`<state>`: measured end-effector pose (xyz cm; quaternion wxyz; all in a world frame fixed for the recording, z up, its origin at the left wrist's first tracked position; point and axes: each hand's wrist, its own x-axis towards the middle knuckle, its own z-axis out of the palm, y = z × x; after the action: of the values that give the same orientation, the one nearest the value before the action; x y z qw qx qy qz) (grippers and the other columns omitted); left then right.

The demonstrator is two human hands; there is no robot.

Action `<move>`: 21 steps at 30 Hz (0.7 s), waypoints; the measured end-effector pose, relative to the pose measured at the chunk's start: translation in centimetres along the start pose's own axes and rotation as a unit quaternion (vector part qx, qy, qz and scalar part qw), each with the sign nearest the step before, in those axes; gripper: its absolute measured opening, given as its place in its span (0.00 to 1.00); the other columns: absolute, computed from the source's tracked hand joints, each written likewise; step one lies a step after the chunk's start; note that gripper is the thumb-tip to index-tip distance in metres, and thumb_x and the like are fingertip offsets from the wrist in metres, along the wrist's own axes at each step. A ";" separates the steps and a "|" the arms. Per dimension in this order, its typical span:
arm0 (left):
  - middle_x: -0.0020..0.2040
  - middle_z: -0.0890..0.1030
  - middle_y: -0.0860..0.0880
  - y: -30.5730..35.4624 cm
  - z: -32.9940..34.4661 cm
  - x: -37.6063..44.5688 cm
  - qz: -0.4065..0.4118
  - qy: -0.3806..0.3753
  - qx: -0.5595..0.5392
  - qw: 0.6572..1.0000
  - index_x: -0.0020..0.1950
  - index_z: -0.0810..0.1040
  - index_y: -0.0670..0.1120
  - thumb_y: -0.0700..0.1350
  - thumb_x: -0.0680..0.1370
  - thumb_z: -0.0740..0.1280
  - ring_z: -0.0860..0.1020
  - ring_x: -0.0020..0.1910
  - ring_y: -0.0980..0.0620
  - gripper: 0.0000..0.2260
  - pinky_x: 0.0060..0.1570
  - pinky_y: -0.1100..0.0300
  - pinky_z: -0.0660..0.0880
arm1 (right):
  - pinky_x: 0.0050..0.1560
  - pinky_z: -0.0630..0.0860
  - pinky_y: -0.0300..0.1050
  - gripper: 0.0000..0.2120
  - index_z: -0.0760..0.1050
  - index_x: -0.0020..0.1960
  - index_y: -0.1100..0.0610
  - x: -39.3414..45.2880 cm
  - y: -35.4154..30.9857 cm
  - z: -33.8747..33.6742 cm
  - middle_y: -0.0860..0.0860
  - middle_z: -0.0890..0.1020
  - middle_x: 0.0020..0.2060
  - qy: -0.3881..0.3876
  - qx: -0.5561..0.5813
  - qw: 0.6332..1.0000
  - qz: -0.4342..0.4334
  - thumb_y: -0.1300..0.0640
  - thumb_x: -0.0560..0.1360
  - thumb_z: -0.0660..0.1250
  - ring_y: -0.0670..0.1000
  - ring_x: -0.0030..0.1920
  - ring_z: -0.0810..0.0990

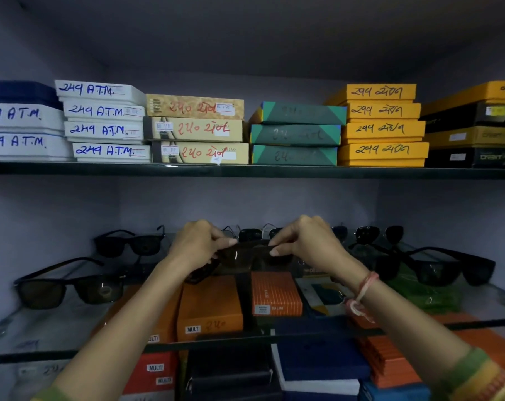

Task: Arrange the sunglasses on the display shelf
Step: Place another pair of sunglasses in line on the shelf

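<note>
Both my hands hold one pair of dark brown sunglasses [252, 256] above the middle of the glass display shelf [57, 337]. My left hand [197, 246] pinches its left end, my right hand [309, 246] pinches the right end. Other dark sunglasses stand on the shelf: one pair at the front left [69, 287], one further back on the left [129, 241], several along the back [367, 234], and one large pair at the right [448, 266].
An upper shelf [245, 170] carries stacks of white, beige, teal, yellow and black boxes. Orange boxes [210, 308] and blue boxes show through the glass from the shelf below. A green packet [430, 296] lies at the right.
</note>
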<state>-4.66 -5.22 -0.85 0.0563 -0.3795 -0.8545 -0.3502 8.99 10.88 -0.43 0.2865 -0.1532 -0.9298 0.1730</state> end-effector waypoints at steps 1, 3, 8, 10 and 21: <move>0.47 0.86 0.49 0.1 -0.1 0.1 -0.002 -0.020 -0.020 1.000 0.51 0.86 0.46 0.51 0.73 0.72 0.85 0.42 0.49 0.12 0.45 0.56 0.83 | 0.48 0.79 0.40 0.09 0.87 0.47 0.51 0.0 0.2 -0.2 0.47 0.88 0.44 0.008 0.006 1.000 -0.006 0.55 0.66 0.78 0.43 0.44 0.83; 0.44 0.87 0.49 0.2 -0.2 0.2 -0.008 -0.040 -0.033 0.999 0.48 0.87 0.44 0.48 0.71 0.75 0.86 0.41 0.48 0.10 0.44 0.59 0.83 | 0.37 0.73 0.30 0.09 0.87 0.46 0.51 0.0 0.7 -0.4 0.47 0.87 0.39 0.012 0.010 1.000 -0.015 0.54 0.66 0.79 0.38 0.33 0.79; 0.41 0.87 0.44 0.8 -0.4 0.0 0.022 -0.025 0.015 0.999 0.45 0.87 0.41 0.44 0.71 0.76 0.86 0.40 0.46 0.08 0.45 0.53 0.84 | 0.31 0.79 0.35 0.09 0.86 0.43 0.53 -0.3 0.8 -1.0 0.43 0.85 0.34 -0.001 0.065 0.998 -0.019 0.48 0.69 0.75 0.46 0.32 0.82; 0.40 0.87 0.45 1.2 -0.3 -0.3 0.035 -0.008 0.029 0.999 0.45 0.87 0.42 0.45 0.71 0.76 0.86 0.38 0.47 0.08 0.44 0.52 0.84 | 0.33 0.81 0.34 0.08 0.86 0.46 0.56 0.0 1.1 -1.4 0.45 0.85 0.37 0.001 0.095 0.995 0.001 0.53 0.70 0.75 0.45 0.33 0.83; 0.36 0.87 0.43 2.3 0.2 -0.3 -0.001 0.024 0.026 0.999 0.44 0.87 0.41 0.44 0.71 0.76 0.86 0.33 0.50 0.07 0.40 0.58 0.84 | 0.46 0.83 0.44 0.02 0.87 0.38 0.58 1.2 2.6 -2.1 0.51 0.88 0.38 0.072 -0.063 0.995 0.024 0.60 0.67 0.77 0.49 0.39 0.85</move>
<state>-2.81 -4.17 0.14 0.0867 -0.3687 -0.8620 -0.3368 9.73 14.15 0.76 0.3379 -0.2055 -0.9119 0.1094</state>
